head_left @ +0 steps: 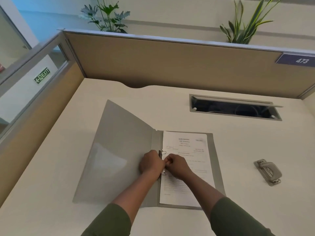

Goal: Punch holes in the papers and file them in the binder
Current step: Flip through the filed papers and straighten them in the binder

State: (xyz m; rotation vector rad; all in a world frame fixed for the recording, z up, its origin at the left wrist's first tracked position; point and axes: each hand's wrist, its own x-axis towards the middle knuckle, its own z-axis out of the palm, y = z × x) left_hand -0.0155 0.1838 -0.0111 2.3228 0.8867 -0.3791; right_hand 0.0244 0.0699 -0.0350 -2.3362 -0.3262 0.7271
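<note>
- We work at the pale cream bench (pixel 85 167), where the flat grey plastic ring binder (pixel 119 150) lies open, its front cover folded out toward nine o'clock.
- The white printed papers (pixel 184 167) lie on the binder's three o'clock half, their punched edge at the silver metal ring mechanism (pixel 162 155) on the spine.
- Our left hand (pixel 150 162) rests just on the nine o'clock side of the rings, its fingers curled down toward the mechanism; whether they actually grip it we cannot tell.
- Our right hand (pixel 176 166) sits on the papers at the three o'clock side, fingers curled and apparently pinching at the rings; the two hands meet, touching, over the mechanism.
- Risk, as we judge it: if the holes are not seated on both prongs, closing the rings could tear the margin or leave sheets loose.
- A fingertip could be nipped if the rings snap shut.
- The grey metal hole punch (pixel 268 172) lies well apart at three o'clock, untouched.
</note>
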